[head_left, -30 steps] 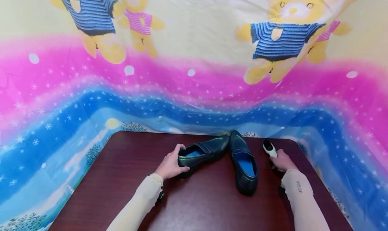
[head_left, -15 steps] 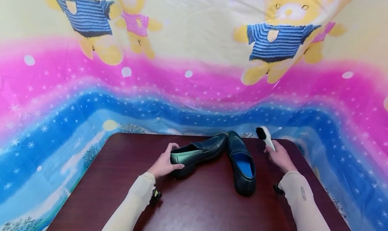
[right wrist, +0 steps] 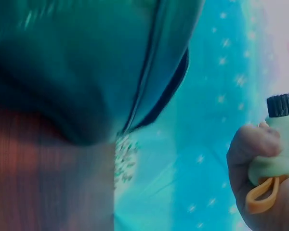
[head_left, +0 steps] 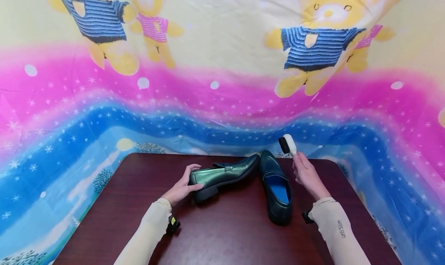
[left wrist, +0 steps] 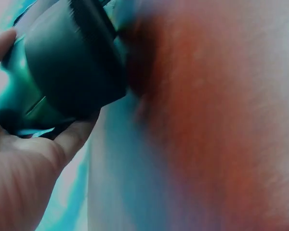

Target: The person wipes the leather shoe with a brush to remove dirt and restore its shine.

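Note:
A dark loafer [head_left: 222, 177] is tilted onto its side, its outer wall and sole facing the head camera. My left hand [head_left: 181, 186] grips it by the heel; in the left wrist view the thumb and fingers wrap the heel [left wrist: 72, 62]. The other loafer [head_left: 276, 191], with a blue insole, stands upright to its right, the two toes close together. My right hand [head_left: 307, 174] holds a white brush [head_left: 289, 144] with black bristles by its handle, above the table's far edge and apart from both shoes. An orange loop [right wrist: 262, 195] hangs from the handle.
Both shoes stand on a dark red-brown table [head_left: 222, 234] with rounded far corners. Right behind it hangs a patterned cloth [head_left: 208, 102] with printed bears. Black straps with small devices [head_left: 173, 223] sit at the wrists.
My left hand has rolled the held loafer over, so its insole no longer shows. My right hand has lifted the brush and moved it left, toward the shoes, turning its bristles leftward.

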A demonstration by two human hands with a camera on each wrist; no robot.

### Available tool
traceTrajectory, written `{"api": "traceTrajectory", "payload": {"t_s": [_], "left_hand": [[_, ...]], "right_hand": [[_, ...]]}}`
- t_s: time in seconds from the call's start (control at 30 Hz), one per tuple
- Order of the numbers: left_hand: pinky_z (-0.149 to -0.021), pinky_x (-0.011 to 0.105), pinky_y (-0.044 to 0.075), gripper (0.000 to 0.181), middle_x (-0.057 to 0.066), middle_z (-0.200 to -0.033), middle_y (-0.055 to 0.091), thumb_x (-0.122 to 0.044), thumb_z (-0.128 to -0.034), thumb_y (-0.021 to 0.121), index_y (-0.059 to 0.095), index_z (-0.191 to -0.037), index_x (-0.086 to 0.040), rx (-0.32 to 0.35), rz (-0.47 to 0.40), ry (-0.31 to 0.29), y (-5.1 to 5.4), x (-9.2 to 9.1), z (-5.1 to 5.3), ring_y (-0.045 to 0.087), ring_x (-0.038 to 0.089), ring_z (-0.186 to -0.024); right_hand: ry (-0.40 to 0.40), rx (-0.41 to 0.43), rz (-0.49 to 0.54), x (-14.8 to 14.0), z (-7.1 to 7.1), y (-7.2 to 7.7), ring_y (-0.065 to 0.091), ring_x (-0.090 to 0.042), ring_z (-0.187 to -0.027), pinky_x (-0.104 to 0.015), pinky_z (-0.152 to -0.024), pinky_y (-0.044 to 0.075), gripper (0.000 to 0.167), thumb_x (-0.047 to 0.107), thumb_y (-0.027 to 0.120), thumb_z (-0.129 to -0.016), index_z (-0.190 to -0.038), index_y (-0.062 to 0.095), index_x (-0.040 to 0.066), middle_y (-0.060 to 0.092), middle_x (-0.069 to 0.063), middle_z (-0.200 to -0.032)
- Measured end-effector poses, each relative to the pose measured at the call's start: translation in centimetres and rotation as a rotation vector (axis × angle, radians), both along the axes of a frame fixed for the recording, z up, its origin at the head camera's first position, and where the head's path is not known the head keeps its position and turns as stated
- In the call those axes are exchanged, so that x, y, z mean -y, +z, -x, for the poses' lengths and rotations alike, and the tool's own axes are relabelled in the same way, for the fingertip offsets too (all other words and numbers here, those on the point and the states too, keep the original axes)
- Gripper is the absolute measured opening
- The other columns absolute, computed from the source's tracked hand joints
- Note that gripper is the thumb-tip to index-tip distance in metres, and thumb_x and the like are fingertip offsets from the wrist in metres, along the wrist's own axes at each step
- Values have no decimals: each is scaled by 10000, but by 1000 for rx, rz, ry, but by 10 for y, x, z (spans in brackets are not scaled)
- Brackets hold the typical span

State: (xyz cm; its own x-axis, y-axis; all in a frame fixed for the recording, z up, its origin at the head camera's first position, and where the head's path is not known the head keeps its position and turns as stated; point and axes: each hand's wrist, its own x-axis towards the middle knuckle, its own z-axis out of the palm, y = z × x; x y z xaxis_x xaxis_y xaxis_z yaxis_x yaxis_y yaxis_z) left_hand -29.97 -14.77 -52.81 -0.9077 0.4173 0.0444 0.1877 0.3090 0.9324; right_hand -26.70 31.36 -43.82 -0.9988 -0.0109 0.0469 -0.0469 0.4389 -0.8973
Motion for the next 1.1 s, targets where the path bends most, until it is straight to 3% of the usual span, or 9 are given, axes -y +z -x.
{"api": "traceTrajectory", "payload": {"t_s": [0.07,0.17,0.27,0.37,0.47,0.63,0.83,1.1], "left_hand": [[-1205,619,223,730,73,-1671,181,-321,-1014,680,253,-1604,-288,-17,-4,-7,-2,-2,-1,180,333,-1558],[-1196,641,225,675,48,-1668,132,-367,-1043,622,263,-1614,-339,-21,9,28,-3,-4,-3,164,340,-1551],[-1173,610,278,679,50,-1642,156,-373,-1017,667,303,-1590,-355,-26,28,75,-5,-7,-4,259,335,-1498],[-1130,579,342,801,86,-1609,220,-337,-941,778,302,-1586,-323,-51,52,104,-8,-9,-3,360,331,-1426],[-1084,538,396,891,107,-1554,339,-295,-869,858,304,-1565,-330,-43,34,129,-11,-11,-2,471,316,-1331],[-1037,450,432,882,98,-1467,482,-280,-841,884,316,-1509,-372,30,-16,169,-10,-12,-1,570,277,-1212],[-1035,412,436,885,116,-1486,451,-262,-852,874,294,-1516,-346,64,-31,143,-9,-10,2,547,280,-1233],[-1131,494,365,964,110,-1538,412,-257,-847,879,236,-1563,-317,77,-14,91,-11,-3,9,485,303,-1322]], "right_hand": [[16,-21,-18,8,-1,2,440,-174,-561,-347,-474,429,536,524,310,-1110,-1412,366,84,449,-105,-826],[26,-93,-124,22,-2,2,470,-218,-597,-368,-526,447,573,510,342,-1111,-1503,346,93,469,-143,-837],[6,-191,-254,39,-2,3,497,-250,-742,-377,-664,438,552,465,348,-1124,-1500,404,64,519,-151,-935],[3,-250,-336,58,-5,4,485,-266,-838,-405,-749,404,531,427,334,-1135,-1478,445,37,534,-147,-1014],[18,-291,-381,79,-9,5,497,-259,-834,-414,-743,417,508,403,347,-1136,-1444,482,22,543,-137,-1028],[35,-372,-431,117,-11,1,522,-250,-839,-416,-739,453,405,323,443,-1122,-1337,554,-1,568,-129,-1053],[104,-404,-488,167,-11,-18,554,-203,-760,-382,-687,489,339,287,526,-1093,-1301,581,25,581,-92,-1071],[192,-421,-589,230,-16,-38,620,-221,-706,-373,-653,533,362,315,538,-1085,-1303,545,27,608,-93,-1075]]}}
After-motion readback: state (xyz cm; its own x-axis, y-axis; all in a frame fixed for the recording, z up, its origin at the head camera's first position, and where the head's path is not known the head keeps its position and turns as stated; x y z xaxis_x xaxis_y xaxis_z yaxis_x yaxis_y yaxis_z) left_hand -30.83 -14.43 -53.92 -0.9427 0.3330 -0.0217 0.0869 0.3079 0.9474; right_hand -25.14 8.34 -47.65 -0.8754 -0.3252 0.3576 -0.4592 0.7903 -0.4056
